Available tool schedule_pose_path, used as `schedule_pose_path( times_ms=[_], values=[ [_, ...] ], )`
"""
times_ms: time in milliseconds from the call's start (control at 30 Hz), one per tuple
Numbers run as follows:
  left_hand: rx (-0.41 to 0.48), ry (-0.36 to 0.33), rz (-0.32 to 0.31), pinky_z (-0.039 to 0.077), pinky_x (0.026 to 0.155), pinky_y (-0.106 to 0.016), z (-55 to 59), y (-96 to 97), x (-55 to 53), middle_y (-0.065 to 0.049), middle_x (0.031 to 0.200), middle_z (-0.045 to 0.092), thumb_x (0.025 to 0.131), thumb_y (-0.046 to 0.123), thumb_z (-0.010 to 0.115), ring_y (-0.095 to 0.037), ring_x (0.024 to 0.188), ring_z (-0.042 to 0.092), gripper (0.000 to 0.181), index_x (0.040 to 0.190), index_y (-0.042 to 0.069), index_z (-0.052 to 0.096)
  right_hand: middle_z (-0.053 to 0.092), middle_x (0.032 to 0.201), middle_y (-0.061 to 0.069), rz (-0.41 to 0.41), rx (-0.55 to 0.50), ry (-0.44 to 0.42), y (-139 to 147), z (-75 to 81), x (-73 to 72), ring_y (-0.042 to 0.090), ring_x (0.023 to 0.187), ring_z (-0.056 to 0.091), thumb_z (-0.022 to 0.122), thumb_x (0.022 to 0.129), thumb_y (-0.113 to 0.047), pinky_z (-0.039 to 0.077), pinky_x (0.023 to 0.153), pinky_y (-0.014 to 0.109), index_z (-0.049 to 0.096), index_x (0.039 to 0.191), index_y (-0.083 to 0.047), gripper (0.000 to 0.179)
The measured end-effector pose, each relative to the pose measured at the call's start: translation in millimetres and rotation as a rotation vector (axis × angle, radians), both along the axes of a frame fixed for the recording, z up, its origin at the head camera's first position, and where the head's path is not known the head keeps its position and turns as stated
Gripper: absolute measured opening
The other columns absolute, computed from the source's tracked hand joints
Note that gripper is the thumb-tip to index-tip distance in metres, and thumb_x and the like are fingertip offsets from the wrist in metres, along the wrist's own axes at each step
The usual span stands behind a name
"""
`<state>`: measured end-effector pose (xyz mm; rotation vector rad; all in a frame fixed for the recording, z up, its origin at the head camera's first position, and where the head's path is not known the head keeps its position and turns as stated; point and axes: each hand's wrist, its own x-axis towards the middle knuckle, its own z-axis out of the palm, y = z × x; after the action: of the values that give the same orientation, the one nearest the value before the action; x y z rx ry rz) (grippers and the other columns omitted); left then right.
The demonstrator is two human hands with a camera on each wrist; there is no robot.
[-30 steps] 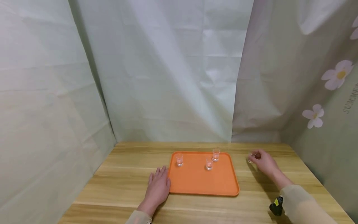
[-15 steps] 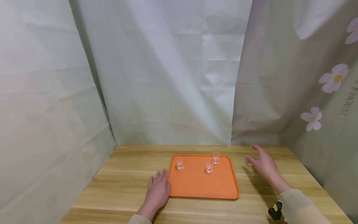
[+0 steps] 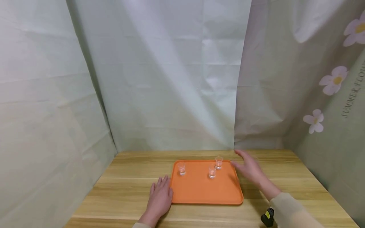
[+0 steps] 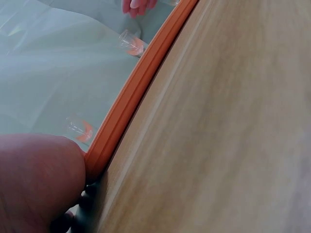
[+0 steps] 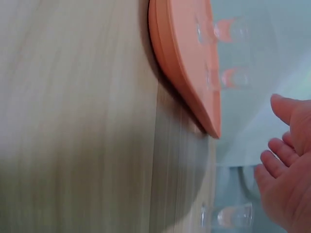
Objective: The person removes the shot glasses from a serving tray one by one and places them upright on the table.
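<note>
An orange tray (image 3: 205,191) lies on the wooden table with three small clear shot glasses on it. One glass (image 3: 182,168) stands near the tray's far left corner; a second (image 3: 212,172) and a third (image 3: 218,162) stand close together toward the far right. My left hand (image 3: 160,194) rests flat beside the tray's left edge, fingers spread, its side against the rim. Above the far right corner my right hand (image 3: 249,166) hovers, thumb and fingers apart, holding nothing. Another shot glass (image 5: 233,216) stands off the tray to its right, mostly hidden behind that hand in the head view.
Pale cloth (image 3: 176,79) hangs behind the table, and flowered cloth (image 3: 339,136) runs along its right side. A black device (image 3: 267,217) sits at the right sleeve. Bare wood (image 3: 122,186) extends left of the tray.
My right hand has let go of the shot glass right of the tray, spread its fingers and moved left to the tray's far right corner. The left hand stays in place.
</note>
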<state>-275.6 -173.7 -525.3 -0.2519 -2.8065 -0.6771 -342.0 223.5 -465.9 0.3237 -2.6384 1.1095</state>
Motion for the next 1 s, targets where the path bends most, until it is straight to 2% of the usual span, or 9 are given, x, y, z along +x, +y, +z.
schedule_pose_path(
  times_ms=[233,367,500,733,1000],
  values=[
    [0.002,-0.002,-0.004,0.022,0.127,-0.075,0.2,0.9,-0.3,-0.026,0.163,0.053,0.111,0.015,0.058,-0.052,0.155,0.041,0.046,0.152,-0.005,0.06,0.053,0.158,0.034,0.091,-0.122,-0.106,-18.7,-8.8,-7.8,0.055,0.147,0.049,0.075,0.107,-0.015,0.043,0.12,0.066,0.047,0.158,0.01,0.063],
    [0.002,0.002,0.004,0.022,0.127,-0.075,-0.1,1.4,1.0,-0.026,0.162,0.053,0.11,0.015,0.059,-0.052,0.155,0.041,0.046,0.152,-0.005,0.061,0.056,0.156,0.033,0.103,-0.167,-0.149,-27.7,-15.2,-13.0,0.052,0.143,0.055,0.076,0.107,-0.017,0.049,0.117,0.062,0.048,0.158,0.011,0.064],
    [0.001,-0.005,0.006,0.022,0.127,-0.075,0.9,1.7,2.9,-0.026,0.163,0.053,0.11,0.015,0.06,-0.052,0.155,0.042,0.046,0.151,-0.005,0.061,0.06,0.151,0.031,0.092,-0.179,-0.168,-37.6,-19.4,-18.0,0.049,0.139,0.06,0.078,0.105,-0.017,0.052,0.114,0.06,0.05,0.156,0.01,0.064],
    [-0.007,0.003,0.008,0.023,0.126,-0.075,2.3,0.5,3.1,-0.027,0.162,0.053,0.11,0.015,0.06,-0.052,0.154,0.042,0.046,0.151,-0.005,0.061,0.066,0.141,0.03,0.057,-0.168,-0.134,-50.4,-21.1,-24.2,0.047,0.129,0.066,0.081,0.102,-0.013,0.054,0.11,0.06,0.057,0.15,0.011,0.058],
    [-0.001,0.012,0.011,0.023,0.126,-0.075,0.1,0.9,2.5,-0.026,0.162,0.054,0.11,0.015,0.06,-0.052,0.154,0.042,0.046,0.151,-0.005,0.061,0.074,0.118,0.015,-0.001,-0.131,-0.13,-54.9,-25.4,-29.3,0.035,0.115,0.069,0.083,0.1,-0.015,0.057,0.104,0.057,0.068,0.13,0.004,0.038]
  ],
)
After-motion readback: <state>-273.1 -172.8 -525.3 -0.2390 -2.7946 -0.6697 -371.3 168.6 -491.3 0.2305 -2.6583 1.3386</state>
